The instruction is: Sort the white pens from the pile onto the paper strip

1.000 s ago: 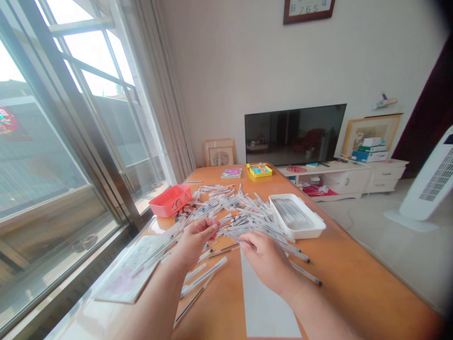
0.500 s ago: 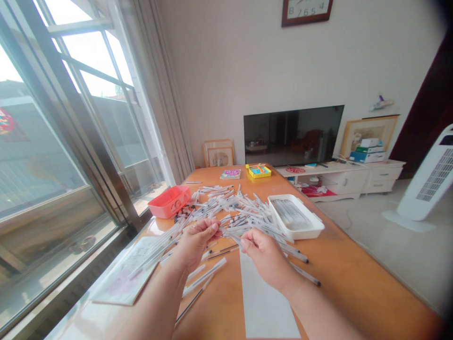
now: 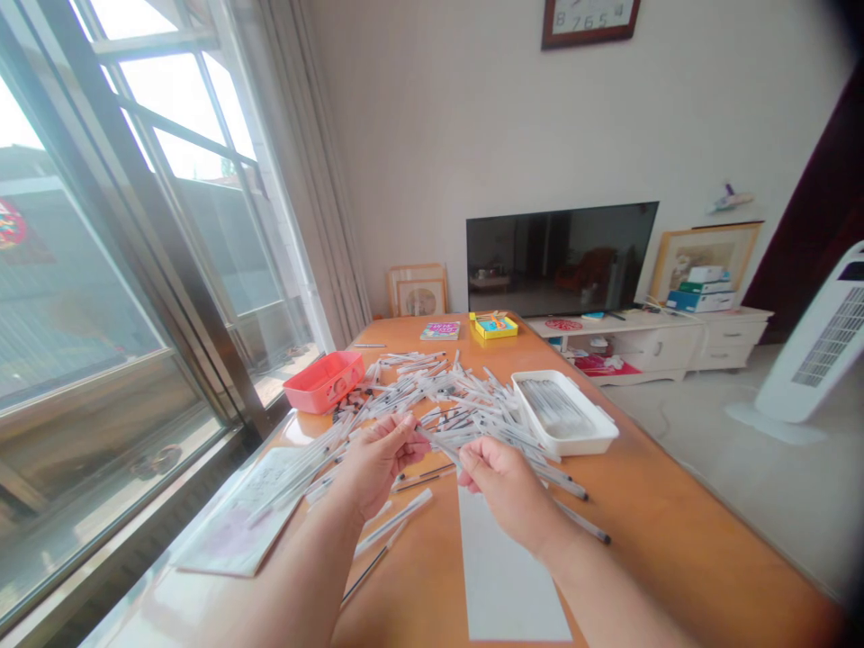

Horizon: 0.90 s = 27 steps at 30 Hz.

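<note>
A pale, slim pen (image 3: 441, 446) spans the gap between my two hands, above the table. My left hand (image 3: 386, 457) pinches its far left end between thumb and fingers. On the other end, my right hand (image 3: 491, 470) is closed with the thumb on top. Beyond both hands spreads a heap of loose clear-barrelled pens (image 3: 432, 387), several with black ends. Under my right hand lies a white paper strip (image 3: 509, 567). A few loose pens and a thin dark refill (image 3: 368, 572) rest near my left forearm.
A white tray (image 3: 604, 436) with thin pen parts stands right of the heap, a red basket (image 3: 317, 391) left of it. A booklet (image 3: 236, 531) lies at left under some pens. A yellow box (image 3: 496, 331) and a small book (image 3: 440, 331) sit at the far end.
My left hand has shifted slightly, and more of the pen shows between the hands. My right hand has barely moved. The heap looks the same.
</note>
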Each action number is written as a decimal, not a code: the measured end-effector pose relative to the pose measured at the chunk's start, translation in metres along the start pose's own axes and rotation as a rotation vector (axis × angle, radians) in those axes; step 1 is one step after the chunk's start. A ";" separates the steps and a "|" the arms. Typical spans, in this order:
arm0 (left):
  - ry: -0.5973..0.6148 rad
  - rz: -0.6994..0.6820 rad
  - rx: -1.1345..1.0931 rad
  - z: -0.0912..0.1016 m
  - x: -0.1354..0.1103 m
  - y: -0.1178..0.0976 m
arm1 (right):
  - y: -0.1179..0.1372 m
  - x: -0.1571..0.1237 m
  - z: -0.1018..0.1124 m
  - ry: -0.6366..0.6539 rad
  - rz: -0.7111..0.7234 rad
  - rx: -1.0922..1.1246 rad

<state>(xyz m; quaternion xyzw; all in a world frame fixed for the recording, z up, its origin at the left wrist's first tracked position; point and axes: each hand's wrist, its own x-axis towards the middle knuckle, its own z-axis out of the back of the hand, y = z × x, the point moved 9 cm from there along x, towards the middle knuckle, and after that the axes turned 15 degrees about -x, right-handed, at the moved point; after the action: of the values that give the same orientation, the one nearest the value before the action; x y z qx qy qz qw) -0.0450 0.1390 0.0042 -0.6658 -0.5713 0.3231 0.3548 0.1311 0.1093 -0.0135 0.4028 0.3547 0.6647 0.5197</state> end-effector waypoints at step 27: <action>-0.082 -0.084 0.159 0.007 0.003 0.001 | -0.004 -0.002 -0.009 0.043 -0.015 -0.010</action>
<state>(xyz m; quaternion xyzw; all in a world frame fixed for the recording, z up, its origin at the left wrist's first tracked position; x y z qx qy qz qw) -0.0495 0.1424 -0.0006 -0.5971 -0.5853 0.3793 0.3963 0.1246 0.1073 -0.0213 0.3830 0.3654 0.6713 0.5188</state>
